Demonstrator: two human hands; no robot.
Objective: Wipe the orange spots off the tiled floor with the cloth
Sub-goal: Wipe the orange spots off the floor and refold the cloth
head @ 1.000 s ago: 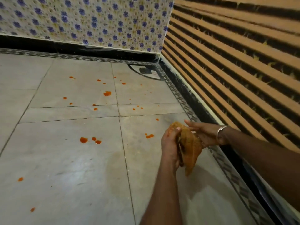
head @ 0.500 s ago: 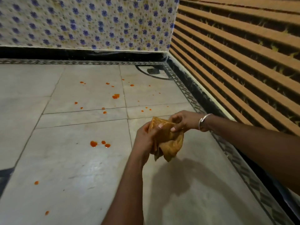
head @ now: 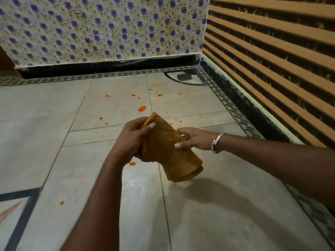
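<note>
Cloth [head: 168, 151] in left hand [head: 131, 140], right hand [head: 194, 140], above orange spots [head: 142, 108], floral wall [head: 108, 29] beyond

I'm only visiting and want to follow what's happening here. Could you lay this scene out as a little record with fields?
setting: tiled floor in a corner, flower-patterned wall behind, slatted wall on the right
cloth: brown, folded, held up off the floor
left hand: grips the cloth's upper end
right hand: pinches the cloth's side; silver bracelet on the wrist
orange spots: many, scattered beyond and beside the hands
stage: cloth not yet on the spots
</note>
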